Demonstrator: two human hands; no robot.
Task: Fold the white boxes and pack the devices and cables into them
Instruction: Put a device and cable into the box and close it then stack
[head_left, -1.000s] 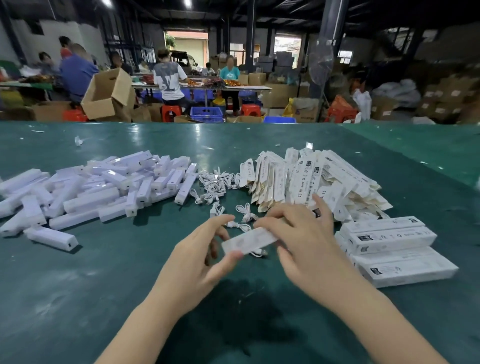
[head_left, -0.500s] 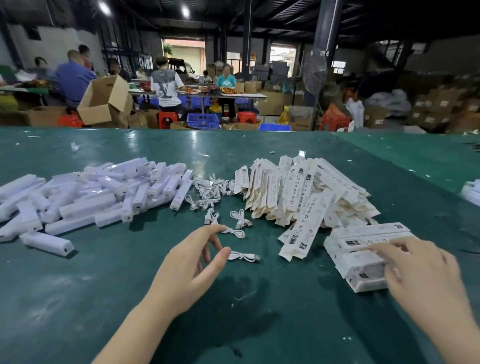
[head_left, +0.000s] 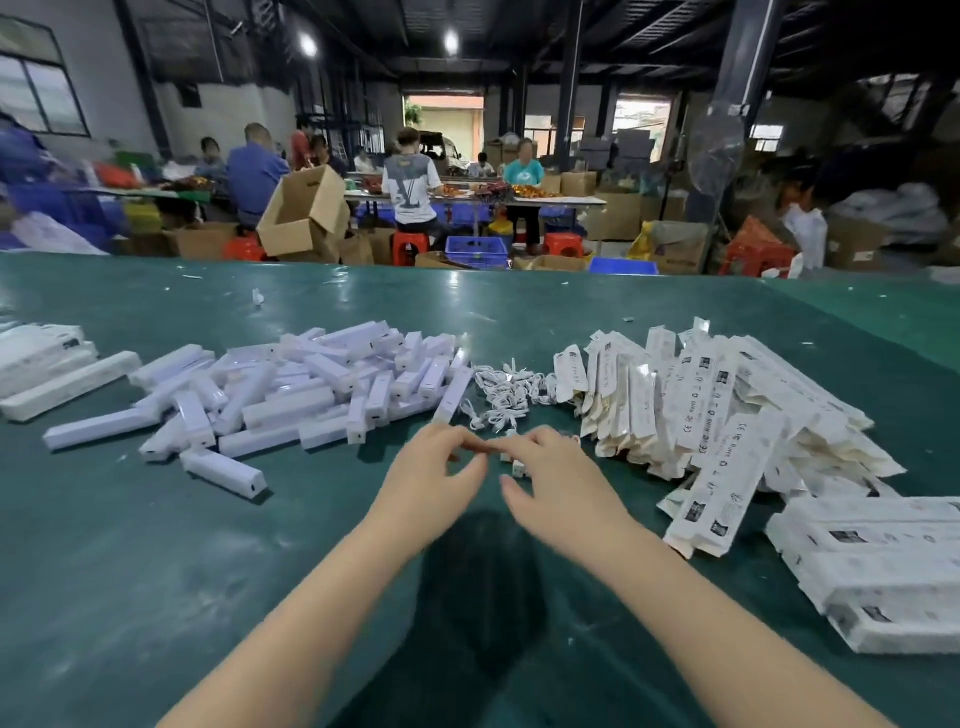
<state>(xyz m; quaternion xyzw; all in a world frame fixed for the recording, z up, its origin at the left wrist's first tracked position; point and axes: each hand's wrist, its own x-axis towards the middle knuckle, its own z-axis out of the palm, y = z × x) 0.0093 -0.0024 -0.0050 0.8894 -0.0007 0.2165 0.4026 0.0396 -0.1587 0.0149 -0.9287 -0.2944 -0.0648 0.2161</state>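
My left hand and my right hand meet over the green table, just in front of the heap of coiled white cables. A white cable shows between my right thumb and fingers, which pinch it. My left fingers are loosely curved, thumb apart, their tips touching the right fingertips. A pile of white stick-shaped devices lies to the left. Flat unfolded white boxes are heaped to the right. Folded boxes are stacked at the right edge.
More long white boxes lie at the far left edge. One flat box sticks out toward me from the heap. Beyond the table, people sit at work tables among cardboard cartons, stools and blue crates.
My right hand has left the folded boxes at the right and come back to the centre. Both hands now meet at a cable; the left hand moved slightly forward.
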